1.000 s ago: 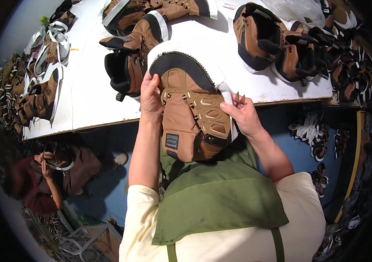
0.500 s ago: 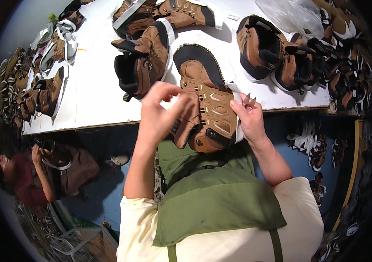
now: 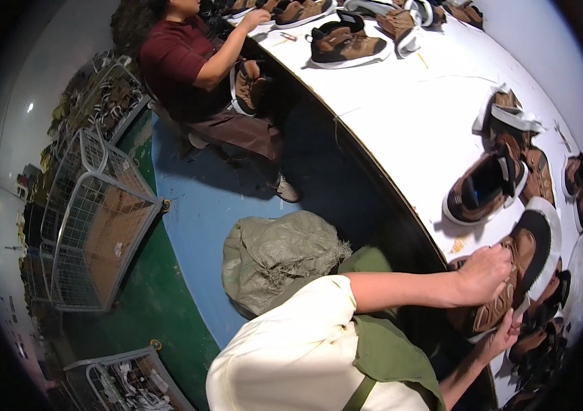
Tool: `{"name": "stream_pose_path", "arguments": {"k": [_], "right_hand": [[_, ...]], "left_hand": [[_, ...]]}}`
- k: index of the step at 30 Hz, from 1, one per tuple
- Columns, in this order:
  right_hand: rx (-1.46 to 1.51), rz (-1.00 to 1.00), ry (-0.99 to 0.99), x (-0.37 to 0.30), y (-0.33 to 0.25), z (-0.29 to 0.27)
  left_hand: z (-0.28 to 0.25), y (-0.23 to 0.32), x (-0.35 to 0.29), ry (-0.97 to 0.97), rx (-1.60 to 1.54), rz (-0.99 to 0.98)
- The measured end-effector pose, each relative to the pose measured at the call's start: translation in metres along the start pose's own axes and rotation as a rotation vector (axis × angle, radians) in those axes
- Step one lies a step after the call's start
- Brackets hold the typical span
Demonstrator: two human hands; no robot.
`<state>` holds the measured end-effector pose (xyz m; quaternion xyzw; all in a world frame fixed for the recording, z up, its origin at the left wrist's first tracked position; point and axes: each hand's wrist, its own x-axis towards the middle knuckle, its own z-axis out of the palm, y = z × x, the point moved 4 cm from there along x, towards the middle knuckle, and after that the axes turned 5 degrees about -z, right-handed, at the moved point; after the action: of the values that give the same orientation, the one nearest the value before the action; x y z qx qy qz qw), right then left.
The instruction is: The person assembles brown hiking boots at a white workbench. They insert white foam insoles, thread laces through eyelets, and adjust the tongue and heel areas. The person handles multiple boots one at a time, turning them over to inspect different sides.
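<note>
A brown and black shoe [image 3: 494,312] with a pale sole edge lies tilted at the table's near edge, at the lower right. My left hand [image 3: 486,274] is closed over its upper, fingers curled together; what they pinch is hidden. Gripping the side of the same shoe is my right hand [image 3: 505,331], its thumb along the edge. A thin pointed light piece stands up beside that thumb, too small to name. Just beyond my hands, a finished-looking brown shoe [image 3: 481,188] with a black lining rests on the white table.
The white table [image 3: 401,130] carries more brown shoes [image 3: 347,42] at its far end. A co-worker in a dark red shirt [image 3: 180,56] sits on the left with a shoe. A grey-green sack [image 3: 281,255] lies on the floor; wire carts [image 3: 103,229] stand further left.
The whole view has swung to the left, so my hands and the shoe now sit at the lower right. My left fingers, curled above the upper before, are now closed against it.
</note>
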<state>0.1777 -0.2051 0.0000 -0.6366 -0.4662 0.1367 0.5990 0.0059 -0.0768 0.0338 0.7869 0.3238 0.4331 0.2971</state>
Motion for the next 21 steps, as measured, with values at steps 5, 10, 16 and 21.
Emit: {"name": "stream_pose_path", "arguments": {"k": [5,10,16,21], "right_hand": [[-0.164,-0.068,0.011,0.010,0.036,-0.026],[-0.215,-0.059,0.052,0.016,0.029,-0.014],[-0.235,-0.038,-0.029,0.029,0.050,-0.031],[-0.277,-0.045,-0.020,0.028,0.042,-0.023]], "left_hand": [[0.014,-0.011,0.011,-0.009,-0.087,-0.012],[0.032,-0.028,0.011,0.000,-0.143,0.024],[0.027,-0.037,0.008,0.060,-0.258,0.047],[0.029,-0.044,0.009,0.000,-0.270,0.025]]}}
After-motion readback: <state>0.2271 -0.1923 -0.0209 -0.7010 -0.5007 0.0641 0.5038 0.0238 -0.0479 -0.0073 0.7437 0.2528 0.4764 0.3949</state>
